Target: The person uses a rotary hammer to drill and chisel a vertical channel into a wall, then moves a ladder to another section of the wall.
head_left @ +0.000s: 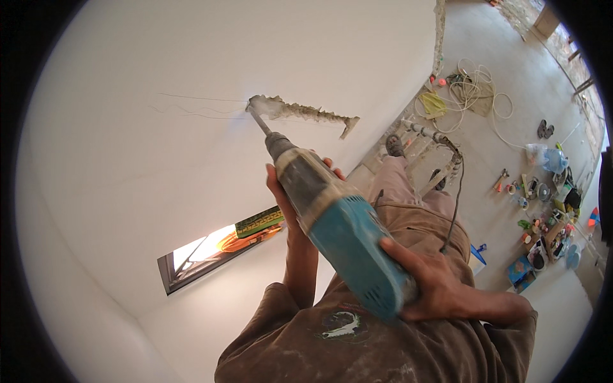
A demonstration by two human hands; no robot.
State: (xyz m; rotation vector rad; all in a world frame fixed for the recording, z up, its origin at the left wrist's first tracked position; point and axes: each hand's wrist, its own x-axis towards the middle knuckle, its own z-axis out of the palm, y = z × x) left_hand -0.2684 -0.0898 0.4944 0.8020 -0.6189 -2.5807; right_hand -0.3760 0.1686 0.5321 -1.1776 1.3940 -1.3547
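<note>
A teal and grey rotary hammer (357, 236) points up and away to the left in front of my chest. My left hand (278, 191) wraps round its front part from beneath, with fingertips showing on the far side. My right hand (434, 284) grips the rear end; the handle itself is mostly hidden. The tool's metal bit (258, 121) touches the white wall (159, 140) at the left end of a rough chiselled groove (306, 112). Pale dust blurs that end. Thin drawn lines (198, 97) run leftward from it.
A narrow window opening (182, 262) lies low on the left, with orange and green items (255, 225) in it. My feet stand on a ladder-like frame (418, 131). A dark cord (458, 198) hangs beside me. Coiled cable (469, 89), tools and bottles (555, 161) litter the floor.
</note>
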